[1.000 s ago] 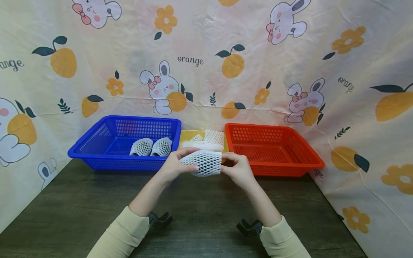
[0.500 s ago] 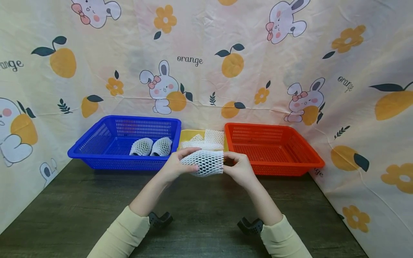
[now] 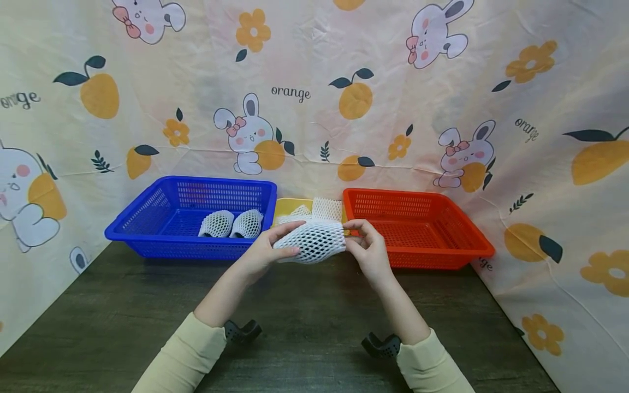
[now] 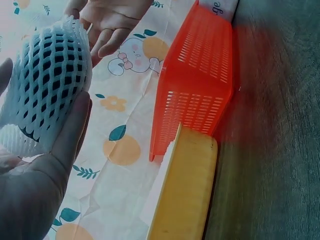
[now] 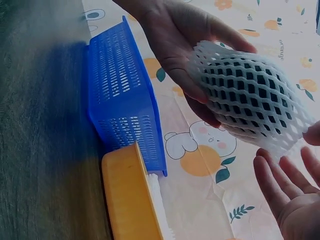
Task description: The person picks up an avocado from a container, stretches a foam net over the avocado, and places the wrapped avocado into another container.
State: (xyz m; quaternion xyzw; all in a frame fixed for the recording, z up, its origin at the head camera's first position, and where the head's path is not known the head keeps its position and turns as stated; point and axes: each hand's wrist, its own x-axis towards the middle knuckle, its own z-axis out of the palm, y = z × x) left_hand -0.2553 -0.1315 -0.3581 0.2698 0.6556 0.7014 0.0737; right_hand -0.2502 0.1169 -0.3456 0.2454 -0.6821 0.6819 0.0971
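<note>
A white foam net sleeve [image 3: 314, 242] is held up between both hands above the table, in front of the baskets. Something dark fills it and shows through the mesh; its kind is hidden. My left hand [image 3: 265, 248] grips the sleeve's left end, thumb on the near side and fingers on the far side. At the opposite, open end, my right hand [image 3: 371, 254] pinches the net's rim between thumb and fingertips. The right wrist view shows the net sleeve [image 5: 247, 92] stretched around the dark item, with the right hand's fingers [image 5: 272, 182] at the rim.
At the back left, a blue basket [image 3: 182, 248] contains two netted items [image 3: 216, 224]. A yellow basket [image 3: 284, 206] with loose foam nets [image 3: 326, 209] stands in the middle, a red basket [image 3: 417, 257] to its right. Behind them hangs a printed cloth [image 3: 304, 125].
The right hand has shifted slightly right and up, drawing the net's rim out. The sleeve now tilts up toward its right end. My left hand has barely moved.
</note>
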